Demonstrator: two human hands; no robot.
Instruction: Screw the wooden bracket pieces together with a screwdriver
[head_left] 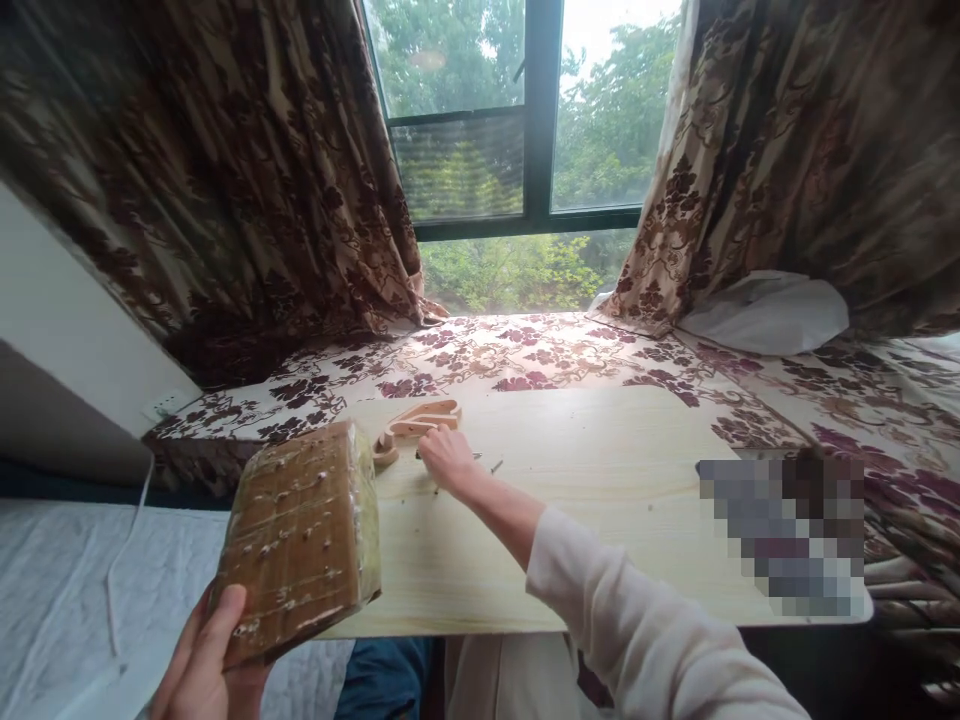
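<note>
My left hand (206, 645) grips the lower left corner of a thick block (292, 535), tilted up over the table's left edge. Its brown face looks taped over and dotted with small pale holes; the side is yellowish. Over the table, my right hand (448, 458) is closed with its fingers pointing down, and what they hold is hidden. A small screw-like piece (496, 466) lies just right of it, with other tiny dark bits around the fingers. Just beyond this hand rests a curved light-wood piece (424, 415), its rounded end near the block.
The pale wood-grain table (600, 520) has a blurred-out object (787, 540) at its right end. Behind it stretches a flowered cloth ledge (517, 360) below a window. A white bag-like bundle (769, 312) sits at the right. A white cord (127, 550) hangs at the left.
</note>
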